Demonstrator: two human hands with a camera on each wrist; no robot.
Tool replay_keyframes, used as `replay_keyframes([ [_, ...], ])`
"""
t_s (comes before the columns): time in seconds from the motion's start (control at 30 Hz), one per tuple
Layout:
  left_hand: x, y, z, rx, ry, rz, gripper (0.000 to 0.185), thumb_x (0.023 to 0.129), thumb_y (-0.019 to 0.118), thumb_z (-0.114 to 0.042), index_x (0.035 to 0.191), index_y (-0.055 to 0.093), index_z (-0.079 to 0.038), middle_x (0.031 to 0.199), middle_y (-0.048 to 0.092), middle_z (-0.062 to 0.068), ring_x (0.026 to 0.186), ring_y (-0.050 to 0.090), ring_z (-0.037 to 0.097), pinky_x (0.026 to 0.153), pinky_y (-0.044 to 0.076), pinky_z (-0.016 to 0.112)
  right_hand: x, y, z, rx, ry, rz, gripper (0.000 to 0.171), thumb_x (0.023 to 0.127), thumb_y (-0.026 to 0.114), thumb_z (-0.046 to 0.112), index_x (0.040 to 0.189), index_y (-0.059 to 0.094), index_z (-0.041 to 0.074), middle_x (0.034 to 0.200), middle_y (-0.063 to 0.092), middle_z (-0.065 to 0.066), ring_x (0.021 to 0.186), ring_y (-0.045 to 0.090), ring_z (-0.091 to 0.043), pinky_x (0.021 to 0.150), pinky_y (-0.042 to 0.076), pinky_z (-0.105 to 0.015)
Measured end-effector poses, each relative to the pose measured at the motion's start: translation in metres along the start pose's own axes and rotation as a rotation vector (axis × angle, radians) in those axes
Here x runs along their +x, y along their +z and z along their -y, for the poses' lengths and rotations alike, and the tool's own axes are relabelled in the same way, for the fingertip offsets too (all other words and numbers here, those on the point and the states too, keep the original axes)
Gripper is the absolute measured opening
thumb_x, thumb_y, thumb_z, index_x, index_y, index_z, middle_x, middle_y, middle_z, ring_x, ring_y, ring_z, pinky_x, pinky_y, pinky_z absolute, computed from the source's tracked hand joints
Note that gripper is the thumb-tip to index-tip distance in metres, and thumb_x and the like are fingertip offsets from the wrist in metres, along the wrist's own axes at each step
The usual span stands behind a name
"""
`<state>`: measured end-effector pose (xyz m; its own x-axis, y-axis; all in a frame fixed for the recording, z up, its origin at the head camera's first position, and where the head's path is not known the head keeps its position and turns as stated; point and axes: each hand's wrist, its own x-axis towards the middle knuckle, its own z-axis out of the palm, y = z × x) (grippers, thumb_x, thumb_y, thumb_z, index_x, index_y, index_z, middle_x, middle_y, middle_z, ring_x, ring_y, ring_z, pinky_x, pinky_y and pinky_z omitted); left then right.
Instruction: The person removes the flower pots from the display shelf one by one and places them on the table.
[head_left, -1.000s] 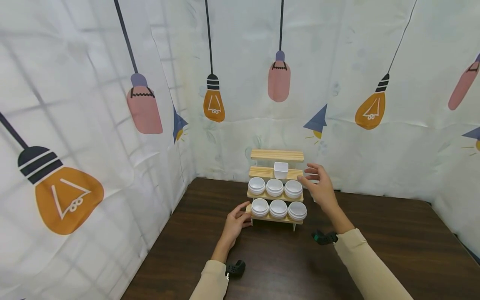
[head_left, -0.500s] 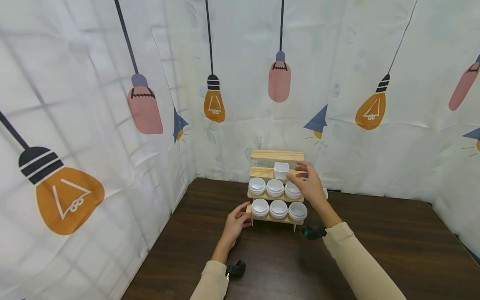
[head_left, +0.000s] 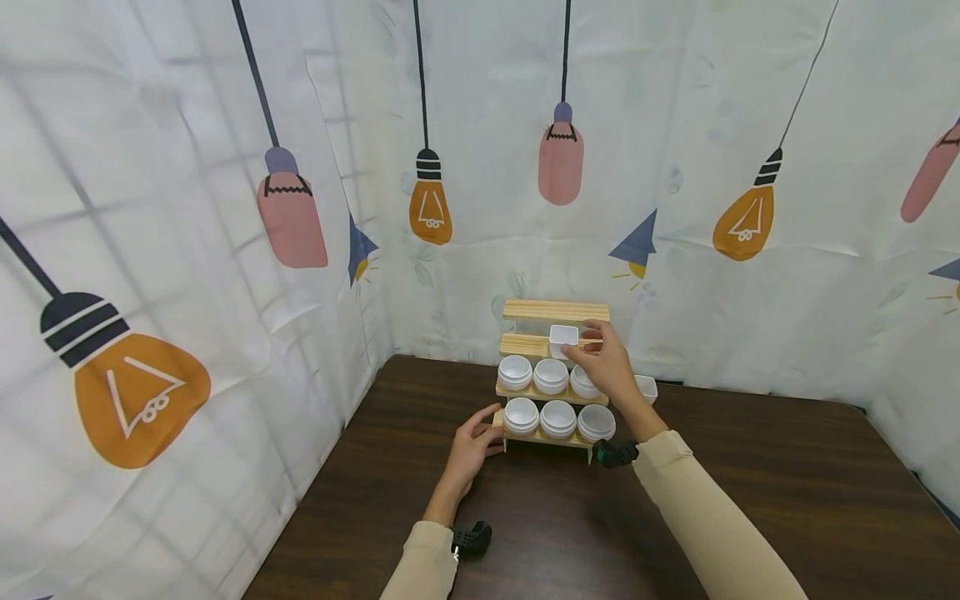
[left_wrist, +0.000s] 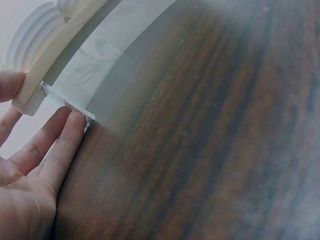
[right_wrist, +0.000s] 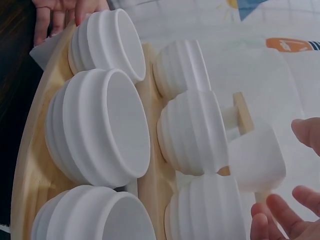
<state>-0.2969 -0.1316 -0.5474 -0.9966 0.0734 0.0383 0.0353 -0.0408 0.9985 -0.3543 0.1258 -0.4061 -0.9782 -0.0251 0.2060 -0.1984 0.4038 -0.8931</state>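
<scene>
My left hand (head_left: pixel 468 446) holds the left end of a four-tier wooden display rack's lowest board (head_left: pixel 498 421). In the left wrist view, the thumb (left_wrist: pixel 10 85) is at the board's end and two fingertips press the clear leg (left_wrist: pixel 67 102). My right hand (head_left: pixel 606 362) reaches over the rack's right side, beside a white square bowl (head_left: pixel 564 335) on the third tier. In the right wrist view, its thumb and fingers are spread apart near the square bowl (right_wrist: pixel 257 157), with a gap showing. White ribbed round bowls (head_left: pixel 557 418) fill the two lower tiers.
Another white square bowl (head_left: pixel 646 387) stands on the dark wooden table (head_left: pixel 750 450), right of the rack and partly behind my right forearm. The top board (head_left: pixel 556 311) is bare. A printed curtain (head_left: pixel 480 275) hangs close behind the rack.
My right hand has moved left from the rack's right edge to the square bowl, uncovering the other square bowl behind it. My left hand stays in place on the rack.
</scene>
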Motion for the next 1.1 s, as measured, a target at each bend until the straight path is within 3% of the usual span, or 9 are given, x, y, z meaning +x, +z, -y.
replay_keyframes([
  [0.3, 0.001, -0.001, -0.002, -0.011, -0.022, 0.006, 0.047, 0.101, 0.063, -0.011, 0.147, 0.055, -0.013, 0.108, 0.071, 0.015, 0.109, 0.067, 0.039, 0.09, 0.062, 0.044, 0.01, 0.009, -0.002, -0.01, 0.054, 0.004, 0.08, 0.091, 0.077, 0.037, 0.154, 0.037, 0.007, 0.147, 0.049, -0.021, 0.126, 0.054, -0.037, 0.103, 0.05, -0.051],
  [0.57, -0.012, 0.001, -0.028, -0.017, -0.02, 0.033, 0.047, 0.1, 0.062, -0.007, 0.147, 0.055, -0.005, 0.11, 0.069, 0.024, 0.112, 0.065, 0.047, 0.093, 0.06, 0.05, 0.013, 0.016, -0.001, -0.023, 0.087, -0.005, 0.081, 0.09, 0.078, 0.041, 0.152, 0.039, 0.008, 0.147, 0.047, -0.021, 0.128, 0.052, -0.037, 0.102, 0.051, -0.053],
  [0.7, -0.016, 0.002, -0.033, -0.02, -0.02, 0.032, 0.047, 0.1, 0.061, -0.007, 0.147, 0.054, -0.005, 0.114, 0.067, 0.03, 0.112, 0.065, 0.047, 0.093, 0.061, 0.049, 0.014, 0.019, 0.002, -0.044, 0.089, -0.031, 0.082, 0.089, 0.079, 0.04, 0.152, 0.039, 0.006, 0.144, 0.049, -0.022, 0.125, 0.053, -0.038, 0.101, 0.051, -0.052],
  [0.97, -0.015, 0.002, -0.032, -0.018, -0.021, 0.025, 0.048, 0.1, 0.062, -0.007, 0.147, 0.054, -0.004, 0.109, 0.069, 0.025, 0.111, 0.066, 0.046, 0.091, 0.062, 0.046, 0.013, 0.023, 0.004, -0.055, 0.105, -0.058, 0.08, 0.088, 0.08, 0.038, 0.15, 0.042, 0.005, 0.141, 0.051, -0.021, 0.124, 0.055, -0.038, 0.1, 0.052, -0.052],
  [1.1, -0.006, 0.001, -0.019, -0.019, -0.027, 0.021, 0.048, 0.1, 0.063, -0.007, 0.147, 0.055, -0.005, 0.105, 0.07, 0.019, 0.113, 0.063, 0.05, 0.09, 0.062, 0.047, 0.012, 0.024, 0.006, -0.072, 0.111, -0.071, 0.081, 0.087, 0.081, 0.041, 0.148, 0.043, 0.004, 0.14, 0.052, -0.022, 0.124, 0.055, -0.039, 0.101, 0.051, -0.053],
])
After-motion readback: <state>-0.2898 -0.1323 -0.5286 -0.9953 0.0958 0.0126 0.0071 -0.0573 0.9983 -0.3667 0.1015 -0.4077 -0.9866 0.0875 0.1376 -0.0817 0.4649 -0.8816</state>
